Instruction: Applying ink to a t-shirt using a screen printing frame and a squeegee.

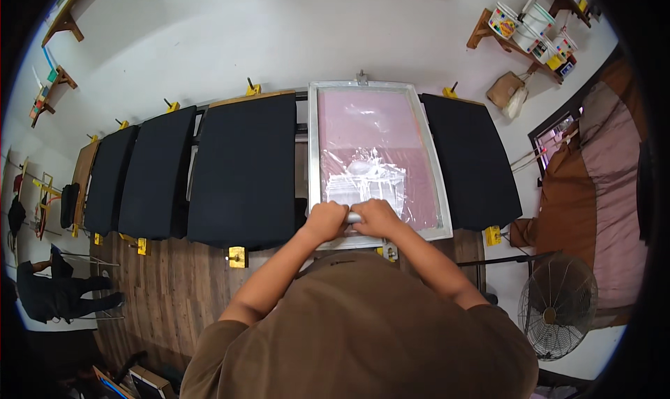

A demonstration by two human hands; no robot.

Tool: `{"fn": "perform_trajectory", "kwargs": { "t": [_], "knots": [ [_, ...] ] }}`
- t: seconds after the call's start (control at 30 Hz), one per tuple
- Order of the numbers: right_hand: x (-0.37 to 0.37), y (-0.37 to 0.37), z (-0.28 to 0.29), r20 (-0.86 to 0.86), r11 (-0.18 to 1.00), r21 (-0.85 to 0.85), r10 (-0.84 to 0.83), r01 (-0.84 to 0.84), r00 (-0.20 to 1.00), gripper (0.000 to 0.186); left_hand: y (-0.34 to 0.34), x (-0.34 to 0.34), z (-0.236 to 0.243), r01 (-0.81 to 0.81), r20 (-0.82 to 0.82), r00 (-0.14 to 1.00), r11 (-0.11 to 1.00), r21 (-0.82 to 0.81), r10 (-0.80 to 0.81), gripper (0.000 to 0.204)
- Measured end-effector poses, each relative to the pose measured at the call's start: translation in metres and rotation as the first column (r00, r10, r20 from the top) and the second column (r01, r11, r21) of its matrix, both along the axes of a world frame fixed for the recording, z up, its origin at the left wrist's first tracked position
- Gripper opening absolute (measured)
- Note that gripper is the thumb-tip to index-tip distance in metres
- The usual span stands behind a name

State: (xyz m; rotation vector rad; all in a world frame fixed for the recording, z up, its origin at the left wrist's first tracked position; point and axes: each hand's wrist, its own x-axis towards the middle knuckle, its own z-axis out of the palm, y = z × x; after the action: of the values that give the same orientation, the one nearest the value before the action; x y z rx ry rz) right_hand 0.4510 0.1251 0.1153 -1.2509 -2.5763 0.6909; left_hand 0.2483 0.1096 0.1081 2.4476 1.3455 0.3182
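Observation:
A screen-printing frame (314, 141) with silver metal edges lies in front of me, its mesh (370, 116) pinkish and glossy. Near the lower part of the mesh is a shiny whitish patch (366, 183) with bright streaks. My left hand (325, 222) and my right hand (377, 217) are closed side by side on a squeegee (354, 217) at the near end of the frame. Only a short grey piece of its handle shows between them; the blade is hidden. Both arms reach forward.
Boards covered in black cloth stand left (244, 169) and right (471, 162) of the frame, with yellow clamps (238, 257) at their ends. A standing fan (557, 307) is at lower right. Another person (59, 287) is far left. Buckets (534, 22) sit on a wall shelf.

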Motion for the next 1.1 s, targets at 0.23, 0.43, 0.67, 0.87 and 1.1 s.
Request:
{"fn": "perform_trajectory", "kwargs": {
  "t": [0.23,0.43,0.67,0.87,1.1],
  "knots": [
    [0.005,0.013,0.006,0.029,0.998,0.029,0.048,-0.049,0.998,0.02,0.005,0.006,0.01,-0.033,-0.044,0.998,0.999,-0.012,0.033,0.019],
    [0.004,0.024,0.016,0.044,1.0,-0.002,0.029,-0.029,0.999,0.02,0.015,0.004,0.02,-0.042,-0.034,0.999,0.999,0.003,0.042,0.017],
    [0.006,0.037,0.017,0.031,0.999,-0.048,0.014,-0.012,0.999,0.021,0.035,-0.001,0.029,0.018,-0.09,0.996,0.997,-0.081,-0.025,0.019],
    [0.005,0.036,0.008,0.04,0.994,-0.103,0.041,-0.036,0.998,0.023,0.033,-0.002,0.021,0.022,-0.084,0.996,0.989,-0.147,-0.035,0.02],
    [0.003,0.034,-0.007,0.017,1.0,-0.014,0.02,-0.02,1.0,0.02,0.03,0.0,0.007,0.0,-0.092,0.996,0.997,-0.081,-0.007,0.016]
  ]
}}
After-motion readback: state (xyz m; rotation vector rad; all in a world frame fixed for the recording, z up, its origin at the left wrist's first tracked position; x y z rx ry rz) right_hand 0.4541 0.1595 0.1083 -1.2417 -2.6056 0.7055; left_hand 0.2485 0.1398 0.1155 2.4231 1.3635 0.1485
